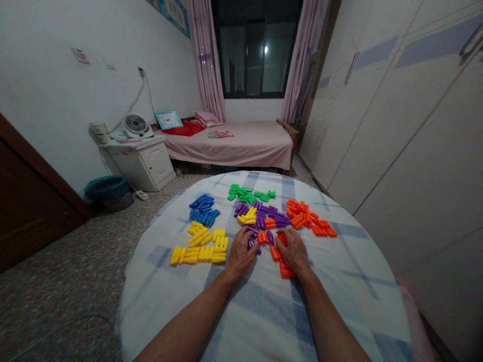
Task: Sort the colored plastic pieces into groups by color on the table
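Note:
Both my hands rest on a round table covered with a white and blue checked cloth point(332, 286), among small plastic pieces sorted by colour. My left hand point(241, 254) lies with its fingertips over a few purple pieces point(252, 241). My right hand point(294, 251) covers part of a loose row of orange pieces point(285, 266). Whether either hand grips anything is hidden. Further out are yellow pieces point(198, 246), blue pieces point(203, 210), green pieces point(247, 195), a purple cluster point(262, 213) and an orange cluster point(307, 218).
The round table's edge curves close to a white wardrobe point(407, 125) on the right. Beyond the table stand a bed with a pink sheet point(234, 148) and a white bedside cabinet point(139, 161) holding a small fan point(136, 125). A teal bin point(106, 188) sits on the speckled floor.

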A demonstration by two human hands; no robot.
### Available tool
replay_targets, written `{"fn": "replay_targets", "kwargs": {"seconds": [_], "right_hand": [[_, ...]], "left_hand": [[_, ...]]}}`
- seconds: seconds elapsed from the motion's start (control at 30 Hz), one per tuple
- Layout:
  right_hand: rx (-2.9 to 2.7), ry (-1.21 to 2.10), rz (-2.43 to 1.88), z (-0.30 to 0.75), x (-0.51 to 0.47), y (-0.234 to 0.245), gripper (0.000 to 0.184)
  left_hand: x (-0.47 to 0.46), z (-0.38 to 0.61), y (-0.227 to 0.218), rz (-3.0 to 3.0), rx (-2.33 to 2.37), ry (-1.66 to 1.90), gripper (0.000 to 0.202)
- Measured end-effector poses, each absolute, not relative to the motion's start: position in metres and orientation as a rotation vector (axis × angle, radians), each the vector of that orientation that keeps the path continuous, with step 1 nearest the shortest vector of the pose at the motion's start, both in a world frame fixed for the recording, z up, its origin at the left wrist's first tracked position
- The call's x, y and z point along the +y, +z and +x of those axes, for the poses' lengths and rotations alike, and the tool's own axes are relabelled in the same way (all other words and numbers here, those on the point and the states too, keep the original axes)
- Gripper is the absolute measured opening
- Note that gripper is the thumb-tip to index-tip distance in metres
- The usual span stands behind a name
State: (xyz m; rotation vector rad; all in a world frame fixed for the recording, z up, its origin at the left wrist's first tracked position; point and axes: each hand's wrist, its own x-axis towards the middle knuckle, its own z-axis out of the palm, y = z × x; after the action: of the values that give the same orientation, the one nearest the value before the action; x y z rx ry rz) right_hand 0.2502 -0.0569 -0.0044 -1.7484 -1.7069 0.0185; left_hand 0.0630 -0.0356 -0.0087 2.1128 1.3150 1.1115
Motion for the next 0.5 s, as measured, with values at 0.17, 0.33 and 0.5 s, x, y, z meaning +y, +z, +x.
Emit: {"fn": "replay_targets", "kwargs": {"seconds": [0.17,0.33,0.5], "right_hand": [[-1.493,0.090,-1.795,0.259,-0.060,-0.003,0.031],[-1.325,0.268,-1.823,0.269,-0.063,0.000,0.036],[-1.295,0.316,-1.827,0.279,-0.062,0.002,0.040]], "left_hand": [[-0.034,0.062,-0.007,2.072,1.309,1.133,0.026],[-0.034,0.063,0.000,2.005,1.277,1.218,0.022],[-0.032,0.063,0.000,1.970,1.278,1.230,0.021]]}}
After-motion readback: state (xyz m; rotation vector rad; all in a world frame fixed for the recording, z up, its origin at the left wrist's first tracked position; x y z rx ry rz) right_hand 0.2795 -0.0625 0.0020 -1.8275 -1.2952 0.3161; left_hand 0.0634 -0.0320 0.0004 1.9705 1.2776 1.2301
